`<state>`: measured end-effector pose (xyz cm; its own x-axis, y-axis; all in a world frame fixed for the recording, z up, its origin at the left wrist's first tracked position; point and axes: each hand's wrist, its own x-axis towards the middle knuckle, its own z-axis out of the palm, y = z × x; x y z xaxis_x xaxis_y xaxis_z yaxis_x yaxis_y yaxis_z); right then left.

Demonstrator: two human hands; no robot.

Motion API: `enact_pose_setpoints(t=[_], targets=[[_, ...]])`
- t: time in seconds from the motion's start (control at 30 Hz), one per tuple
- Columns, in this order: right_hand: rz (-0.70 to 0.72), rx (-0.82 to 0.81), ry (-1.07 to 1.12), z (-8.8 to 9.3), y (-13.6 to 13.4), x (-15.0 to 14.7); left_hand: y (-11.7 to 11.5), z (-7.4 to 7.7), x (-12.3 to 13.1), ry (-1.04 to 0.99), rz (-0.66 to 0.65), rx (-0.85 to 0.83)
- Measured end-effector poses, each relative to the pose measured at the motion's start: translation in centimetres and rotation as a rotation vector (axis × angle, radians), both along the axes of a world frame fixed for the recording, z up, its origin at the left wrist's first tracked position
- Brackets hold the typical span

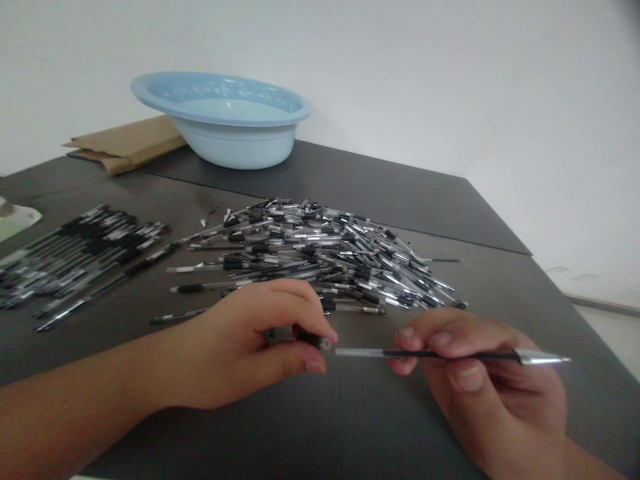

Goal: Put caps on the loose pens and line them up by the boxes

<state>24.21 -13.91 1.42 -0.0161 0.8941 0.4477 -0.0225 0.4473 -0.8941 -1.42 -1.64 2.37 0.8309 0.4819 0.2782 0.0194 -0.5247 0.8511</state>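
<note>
My left hand (270, 343) is closed around a pen barrel (314, 341) with a dark grip; its open end faces right, and the rest is mostly hidden by my fingers. Between the thumb and fingers of my right hand (480, 380) is a pen refill (405, 353), dark with a clear tail end. A silver cone tip (537, 357) sits on the refill's right end. The refill's clear end points at the barrel's opening, with a small gap between them. Just beyond my hands lies a large heap of pens and pen parts (320, 253).
On the left, several pens (85, 257) lie side by side in a row. A light blue basin (240, 143) stands at the back, beside a folded brown paper bag (135, 141). Part of a pale packet (17, 220) shows at the left edge. Everything rests on a dark table (350, 427) against a white wall.
</note>
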Motion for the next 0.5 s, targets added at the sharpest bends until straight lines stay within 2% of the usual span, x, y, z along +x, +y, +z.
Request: enact_pose_setpoints(t=[0.17, 0.37, 0.5], targets=[[-0.025, 0.029, -0.04, -0.19, -0.13, -0.27, 0.58, -0.77, 0.28, 0.031, -0.002, 0.005], [-0.073, 0.079, -0.193, -0.13, -0.05, 0.06, 0.74, -0.83, 0.31, 0.019, -0.028, 0.032], [-0.011, 0.063, -0.327, -0.05, 0.36, 0.16, 0.52, -0.86, 0.46, 0.041, -0.055, 0.045]])
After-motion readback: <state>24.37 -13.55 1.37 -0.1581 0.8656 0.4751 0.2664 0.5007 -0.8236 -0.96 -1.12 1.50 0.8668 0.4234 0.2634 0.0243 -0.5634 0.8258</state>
